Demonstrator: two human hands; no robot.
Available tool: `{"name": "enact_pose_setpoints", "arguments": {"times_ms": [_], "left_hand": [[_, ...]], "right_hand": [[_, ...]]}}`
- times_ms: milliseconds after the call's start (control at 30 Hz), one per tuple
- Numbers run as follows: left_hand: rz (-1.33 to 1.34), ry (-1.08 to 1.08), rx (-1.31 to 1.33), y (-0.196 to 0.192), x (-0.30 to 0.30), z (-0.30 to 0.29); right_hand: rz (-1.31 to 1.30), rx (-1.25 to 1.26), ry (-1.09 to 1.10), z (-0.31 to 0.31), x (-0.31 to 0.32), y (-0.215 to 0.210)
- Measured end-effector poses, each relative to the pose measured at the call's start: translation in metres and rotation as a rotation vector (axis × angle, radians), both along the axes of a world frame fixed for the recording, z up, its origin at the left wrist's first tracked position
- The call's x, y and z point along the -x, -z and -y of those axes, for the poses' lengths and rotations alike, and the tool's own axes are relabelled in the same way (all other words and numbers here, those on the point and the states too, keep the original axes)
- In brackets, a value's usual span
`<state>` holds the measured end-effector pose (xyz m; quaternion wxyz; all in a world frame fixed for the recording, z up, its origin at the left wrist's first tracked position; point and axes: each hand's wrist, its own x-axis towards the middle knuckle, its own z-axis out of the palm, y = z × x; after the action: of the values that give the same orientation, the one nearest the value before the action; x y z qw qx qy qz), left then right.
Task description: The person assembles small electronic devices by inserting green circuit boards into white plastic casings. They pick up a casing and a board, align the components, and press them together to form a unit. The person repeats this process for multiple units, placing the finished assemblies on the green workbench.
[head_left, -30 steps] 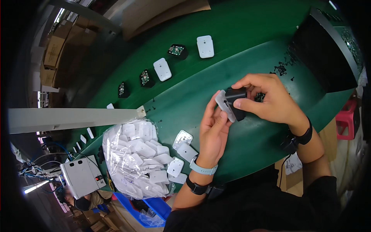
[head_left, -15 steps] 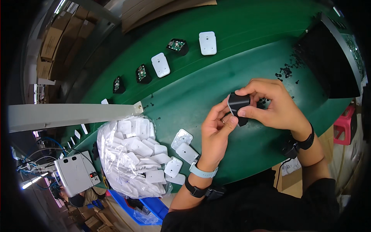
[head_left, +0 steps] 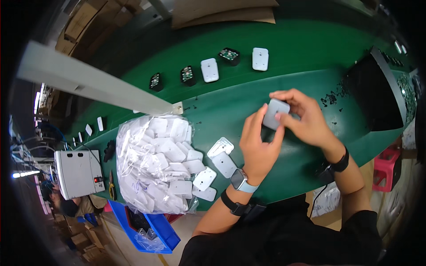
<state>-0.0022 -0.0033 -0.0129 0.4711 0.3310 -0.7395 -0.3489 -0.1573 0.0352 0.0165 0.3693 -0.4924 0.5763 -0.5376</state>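
Between my two hands, over the bench, is a small plastic housing [head_left: 276,114] whose pale grey-white cover faces up. Its black sides, visible a moment earlier, are hidden from here. My left hand [head_left: 259,144] grips its left and lower edge with fingers and thumb. From the other side, my right hand [head_left: 308,119] holds it, with the thumb lying on the cover and fingers around the far edge. Left of my left wrist lie several loose white covers [head_left: 224,165]. Beside them stands a clear plastic bag [head_left: 133,177] full of similar white covers.
Black housings with circuit boards [head_left: 187,75] and white-covered units [head_left: 209,70] line the green belt [head_left: 284,35]. Small black screws [head_left: 330,98] lie scattered near a black bin [head_left: 377,93] at right. A metal post [head_left: 97,82], white box [head_left: 79,175] and blue bin [head_left: 164,230] are left.
The housing has been turned in my hands, so its pale cover now faces up instead of its black side. The whole view has shifted, with the bench items appearing further right.
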Motion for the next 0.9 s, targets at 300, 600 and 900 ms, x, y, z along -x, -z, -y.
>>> {"name": "enact_pose_setpoints", "arguments": {"times_ms": [300,600,900], "left_hand": [[0.493,-0.067,0.134,-0.048,-0.084,-0.013],[0.804,-0.205,0.049,-0.033,-0.126,-0.024],[0.889,-0.182,-0.114,-0.034,-0.104,-0.025]], "right_hand": [[-0.626,-0.204,0.146,0.118,0.137,0.039],[-0.773,0.080,0.263,0.087,0.123,0.000],[-0.552,-0.107,-0.217,-0.018,0.092,-0.017]]}}
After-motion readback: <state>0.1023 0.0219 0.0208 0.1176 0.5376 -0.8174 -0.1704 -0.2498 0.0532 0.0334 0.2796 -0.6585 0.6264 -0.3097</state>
